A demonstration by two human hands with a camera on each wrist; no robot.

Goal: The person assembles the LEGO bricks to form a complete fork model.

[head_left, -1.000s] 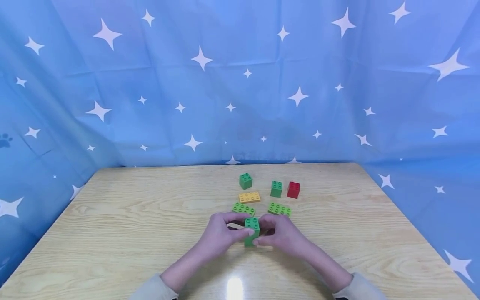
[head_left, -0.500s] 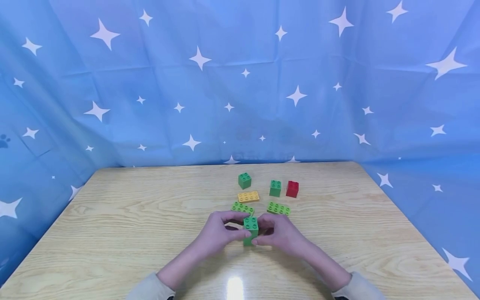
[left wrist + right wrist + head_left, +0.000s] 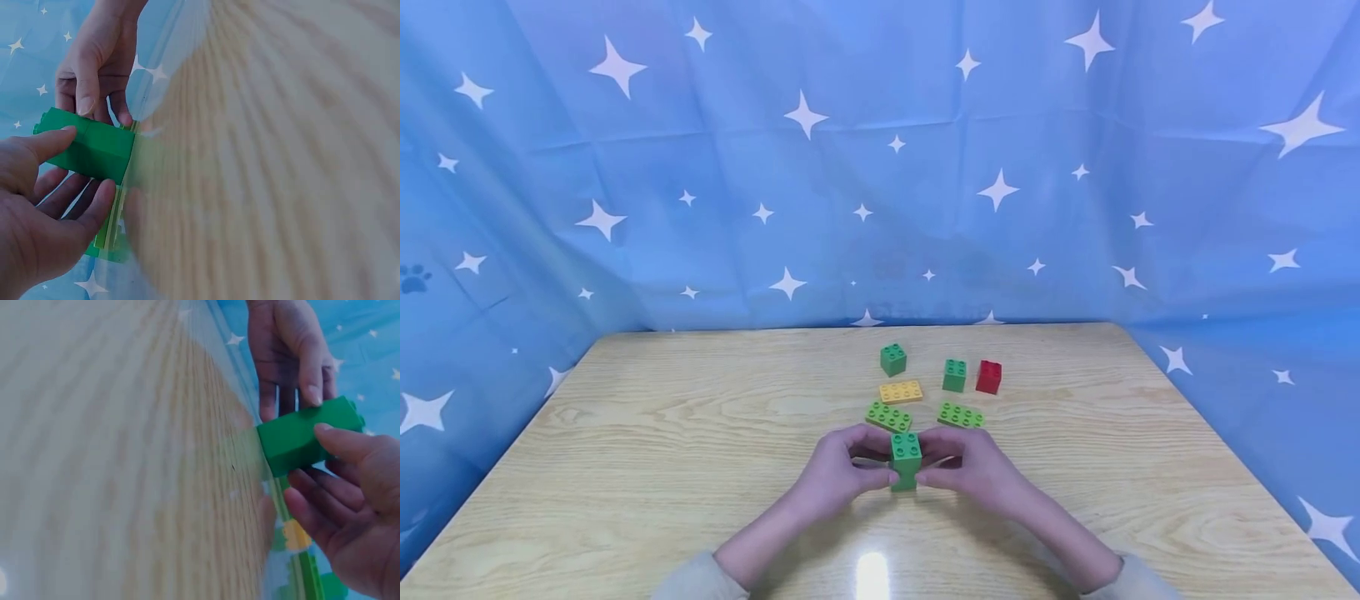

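Observation:
A stack of two green toy bricks [image 3: 906,462] stands upright on the table, studs up, with both hands about it. My left hand [image 3: 844,468] holds it from the left, thumb at the near left edge and fingers behind. From the other side my right hand [image 3: 973,468] grips it, its thumb at the near right edge. In the left wrist view, the left thumb lies on the green stack [image 3: 94,147] near its studded end. The right wrist view has the right thumb on the same stack [image 3: 297,440]. Some fingertips are hidden behind the bricks.
Just beyond the hands lie two flat lime bricks [image 3: 889,416]. Farther back are a flat yellow brick [image 3: 901,392], two green cube bricks [image 3: 954,375] and a red brick [image 3: 988,377]. A blue star-patterned curtain [image 3: 880,167] hangs behind the wooden table [image 3: 662,433].
My left thumb has slid from the stack's near face to its left edge. The right thumb has shifted slightly right. The stack still stands in about the same spot.

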